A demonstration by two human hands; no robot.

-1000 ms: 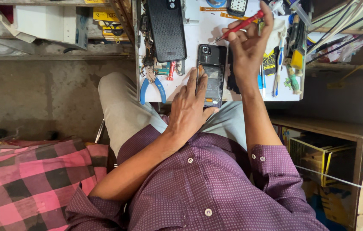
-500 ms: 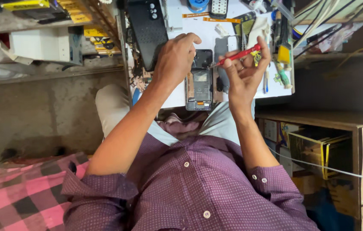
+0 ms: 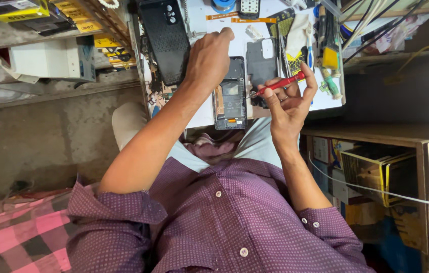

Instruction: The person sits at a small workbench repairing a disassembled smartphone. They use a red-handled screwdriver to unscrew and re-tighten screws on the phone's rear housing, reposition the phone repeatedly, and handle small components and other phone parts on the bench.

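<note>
Fingers [image 3: 295,86] of the right hand [image 3: 287,103] pinch a red-handled screwdriver [image 3: 280,84], curled tight around its shaft, with the metal tip angled toward the right edge of an opened smartphone [image 3: 230,98]. That phone lies face down on the white worktop [image 3: 202,114], its back cover off and its inner frame and parts showing, near the worktop's front edge and just above the person's lap. Pressed down beside the phone's upper left corner is the left hand [image 3: 209,58], its fingers bent and closed over the edge of the handset; whether they grip it or merely steady it cannot be told from this view. A grey back cover [image 3: 262,63] with a pale patch rests just right of the phone, behind the screwdriver. To the left, a black ribbed case [image 3: 166,40] lies lengthwise on the bench, well apart from the right hand. Further right, a cluster of tools with yellow and green handles [image 3: 329,65] sits at the worktop's edge beside a pale cloth [image 3: 297,33]. Orange strips [image 3: 239,19] lie near the top of the worktop. Purple dotted shirt sleeves [image 3: 118,212] are rolled at the elbows, and a pink checked cloth [image 3: 17,237] lies at the lower left.
</note>
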